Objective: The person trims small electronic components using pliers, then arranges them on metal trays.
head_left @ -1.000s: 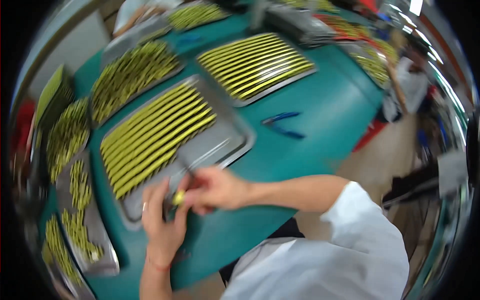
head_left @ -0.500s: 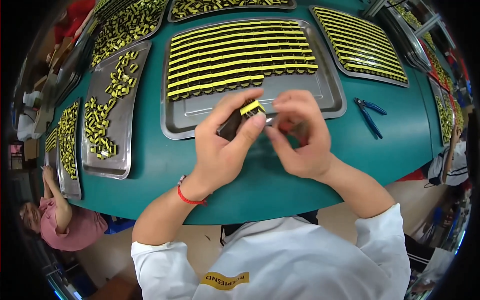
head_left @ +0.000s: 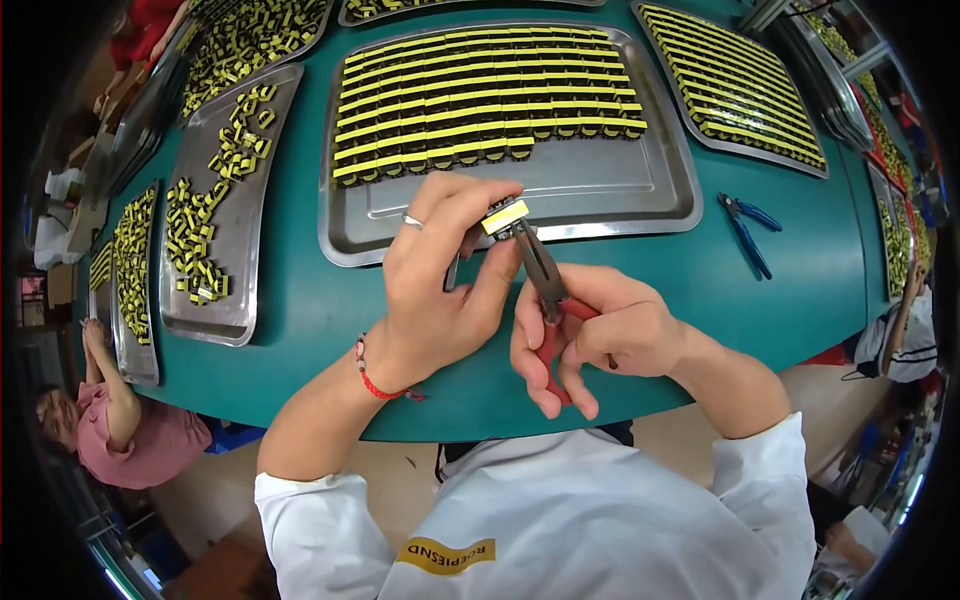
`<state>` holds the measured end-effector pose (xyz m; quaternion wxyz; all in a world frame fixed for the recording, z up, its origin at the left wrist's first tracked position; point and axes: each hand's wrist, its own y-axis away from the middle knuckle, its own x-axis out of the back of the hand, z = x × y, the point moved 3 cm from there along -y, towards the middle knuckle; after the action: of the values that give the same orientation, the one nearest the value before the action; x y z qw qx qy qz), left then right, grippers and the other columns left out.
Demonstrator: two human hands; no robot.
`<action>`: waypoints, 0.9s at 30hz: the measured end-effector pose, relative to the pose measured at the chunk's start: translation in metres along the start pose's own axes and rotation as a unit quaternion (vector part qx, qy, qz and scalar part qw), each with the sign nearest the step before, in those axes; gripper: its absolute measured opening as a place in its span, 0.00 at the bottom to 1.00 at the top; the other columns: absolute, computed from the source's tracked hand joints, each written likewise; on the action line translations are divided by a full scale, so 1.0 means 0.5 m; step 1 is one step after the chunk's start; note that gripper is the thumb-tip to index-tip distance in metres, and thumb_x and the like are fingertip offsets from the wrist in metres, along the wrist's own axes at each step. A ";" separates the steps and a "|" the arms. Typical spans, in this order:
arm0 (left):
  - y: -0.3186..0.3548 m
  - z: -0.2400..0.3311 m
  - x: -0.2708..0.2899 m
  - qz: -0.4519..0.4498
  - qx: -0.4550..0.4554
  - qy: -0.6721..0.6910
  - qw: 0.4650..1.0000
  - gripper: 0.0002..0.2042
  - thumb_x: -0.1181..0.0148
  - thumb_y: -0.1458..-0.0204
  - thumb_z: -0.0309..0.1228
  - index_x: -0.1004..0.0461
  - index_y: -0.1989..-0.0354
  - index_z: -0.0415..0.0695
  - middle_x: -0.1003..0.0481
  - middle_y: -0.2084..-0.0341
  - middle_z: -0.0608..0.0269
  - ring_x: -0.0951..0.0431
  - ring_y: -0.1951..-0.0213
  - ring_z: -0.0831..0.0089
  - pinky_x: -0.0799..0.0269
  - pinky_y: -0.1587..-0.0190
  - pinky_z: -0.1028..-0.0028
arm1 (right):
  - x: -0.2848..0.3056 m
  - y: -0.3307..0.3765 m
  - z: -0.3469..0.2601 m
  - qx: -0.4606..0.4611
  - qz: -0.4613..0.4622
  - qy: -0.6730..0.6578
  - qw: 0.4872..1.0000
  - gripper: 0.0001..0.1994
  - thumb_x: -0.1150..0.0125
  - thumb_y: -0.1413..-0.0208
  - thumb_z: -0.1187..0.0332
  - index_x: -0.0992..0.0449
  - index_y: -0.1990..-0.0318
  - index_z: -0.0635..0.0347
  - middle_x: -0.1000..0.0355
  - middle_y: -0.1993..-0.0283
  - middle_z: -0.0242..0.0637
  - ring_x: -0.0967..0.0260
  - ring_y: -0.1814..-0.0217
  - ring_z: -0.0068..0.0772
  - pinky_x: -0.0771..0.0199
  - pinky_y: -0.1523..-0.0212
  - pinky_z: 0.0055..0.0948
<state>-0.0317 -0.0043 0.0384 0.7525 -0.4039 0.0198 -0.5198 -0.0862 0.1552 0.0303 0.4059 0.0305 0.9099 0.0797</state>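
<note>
Pinched between the thumb and fingers of my left hand [head_left: 440, 275] is a small black transformer [head_left: 504, 217] with a yellow-taped top. My right hand [head_left: 632, 325] is wrapped round the red handles of long-nose pliers [head_left: 541, 272]. Their dark jaws point up and away from me, with the tips at the near side of the transformer. Whether the jaws grip a pin there is too small to tell. Just beyond my hands lies a metal tray [head_left: 640, 215] with rows of similar yellow-topped transformers [head_left: 480, 95]; the nearest row is shorter than the others.
Blue-handled cutters [head_left: 746, 235] lie on the green table [head_left: 800, 270] to the right. A tray of loose transformers [head_left: 228, 320] stands at left, and another tray of neat rows [head_left: 735, 80] at far right. A person in pink [head_left: 130, 430] sits at the left edge.
The pliers now show plainly in my right hand, which has moved down and nearer to me. Their tips have come up to the transformer. My left hand keeps its hold.
</note>
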 end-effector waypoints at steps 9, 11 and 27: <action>-0.001 0.002 -0.002 -0.003 -0.005 -0.004 1.000 0.14 0.41 0.51 0.15 0.26 0.55 0.32 0.27 0.64 0.54 0.28 0.67 0.73 0.31 0.72 0.80 | 0.009 -0.004 0.002 -0.010 0.071 0.069 0.995 0.13 0.58 0.61 0.83 0.36 0.63 0.66 0.31 0.71 0.47 0.31 0.77 0.36 0.48 0.86 0.24; 0.007 0.001 -0.004 -0.019 0.023 0.032 0.999 0.14 0.42 0.52 0.13 0.26 0.55 0.31 0.27 0.64 0.53 0.26 0.66 0.71 0.30 0.70 0.80 | 0.007 -0.004 0.008 -0.018 0.073 0.059 0.995 0.13 0.58 0.61 0.83 0.36 0.64 0.66 0.31 0.72 0.46 0.31 0.77 0.36 0.48 0.86 0.24; 0.014 -0.018 -0.004 0.054 0.002 0.022 0.998 0.18 0.36 0.60 0.12 0.26 0.58 0.36 0.27 0.70 0.60 0.32 0.76 0.78 0.39 0.78 0.80 | -0.006 -0.003 0.006 -0.031 0.050 0.031 0.998 0.15 0.57 0.61 0.81 0.36 0.61 0.68 0.29 0.66 0.51 0.24 0.68 0.50 0.18 0.75 0.35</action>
<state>-0.0316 -0.0071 0.0270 0.7797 -0.3892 0.0569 -0.4872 -0.0820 0.1536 0.0302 0.3734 0.0610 0.9167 0.1287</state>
